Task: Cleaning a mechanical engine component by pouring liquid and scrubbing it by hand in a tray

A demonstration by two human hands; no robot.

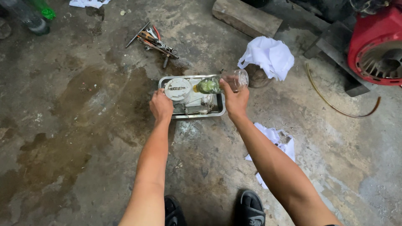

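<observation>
A shallow metal tray (221,109) sits on the stained concrete floor ahead of me. In it lies a grey metal engine part with a round cover (178,88). My left hand (161,106) grips that part at the tray's left side. My right hand (236,101) holds a clear plastic bottle (222,83) tipped on its side over the tray, its neck pointing left toward the round cover. Greenish liquid sits in the bottle's neck end.
A heap of hand tools (153,41) lies beyond the tray. A white rag (269,56) lies at upper right, another (276,144) by my right forearm. A red engine (377,46), a hose (335,104), a wooden block (246,16) and green bottles (35,14) stand around.
</observation>
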